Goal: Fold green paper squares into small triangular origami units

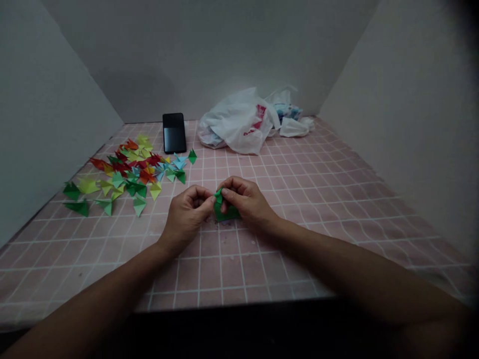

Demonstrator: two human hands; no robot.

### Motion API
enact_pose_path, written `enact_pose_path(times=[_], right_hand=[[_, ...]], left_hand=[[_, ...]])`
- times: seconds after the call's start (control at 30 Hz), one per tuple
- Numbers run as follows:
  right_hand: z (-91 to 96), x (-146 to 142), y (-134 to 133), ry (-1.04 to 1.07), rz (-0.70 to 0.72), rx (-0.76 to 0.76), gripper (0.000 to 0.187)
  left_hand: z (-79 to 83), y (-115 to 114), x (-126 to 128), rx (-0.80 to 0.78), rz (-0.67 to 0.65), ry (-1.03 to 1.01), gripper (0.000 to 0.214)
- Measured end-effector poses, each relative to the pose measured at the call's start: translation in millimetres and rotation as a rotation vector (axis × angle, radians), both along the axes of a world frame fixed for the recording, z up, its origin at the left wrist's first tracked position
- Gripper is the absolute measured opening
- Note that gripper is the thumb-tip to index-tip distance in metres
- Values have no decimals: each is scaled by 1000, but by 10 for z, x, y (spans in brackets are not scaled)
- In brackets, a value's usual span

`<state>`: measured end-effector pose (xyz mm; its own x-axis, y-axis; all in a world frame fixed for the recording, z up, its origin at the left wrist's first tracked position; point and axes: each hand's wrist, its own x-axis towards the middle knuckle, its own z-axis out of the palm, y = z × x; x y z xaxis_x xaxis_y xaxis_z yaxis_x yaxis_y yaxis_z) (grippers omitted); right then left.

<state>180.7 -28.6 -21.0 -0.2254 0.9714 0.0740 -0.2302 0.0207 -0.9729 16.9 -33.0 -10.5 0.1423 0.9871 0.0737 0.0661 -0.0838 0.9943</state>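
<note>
A small piece of green paper point(223, 212) is pinched between both hands at the middle of the pink checked table point(322, 199). My left hand point(187, 215) grips its left edge with closed fingers. My right hand point(245, 200) holds its top and right side, fingertips pressed together on a fold. The lower part of the paper rests near the tabletop. Part of the paper is hidden under my right fingers.
A pile of several folded paper triangles point(129, 172) in green, yellow, red and blue lies at the left. A black phone point(174, 132) lies flat behind it. White plastic bags point(243, 119) sit at the back. Grey walls close in three sides.
</note>
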Motion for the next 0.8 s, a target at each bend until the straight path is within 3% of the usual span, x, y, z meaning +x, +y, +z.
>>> enact_pose_path(times=[0.13,0.37,0.67,0.8], right_hand=[[10,6,-1,13,39,-21,15],[33,-12,-12,-43,24,31,23],[73,29,8,-164,-31,128,26],[76,46,62,-75,-32,90,32]], left_hand=[[-11,-4,-12,60,34,70,13],[12,-78,-6,358,118,361,8],[51,-69,9,94,13,121,11],[51,-44,2,53,29,75,12]])
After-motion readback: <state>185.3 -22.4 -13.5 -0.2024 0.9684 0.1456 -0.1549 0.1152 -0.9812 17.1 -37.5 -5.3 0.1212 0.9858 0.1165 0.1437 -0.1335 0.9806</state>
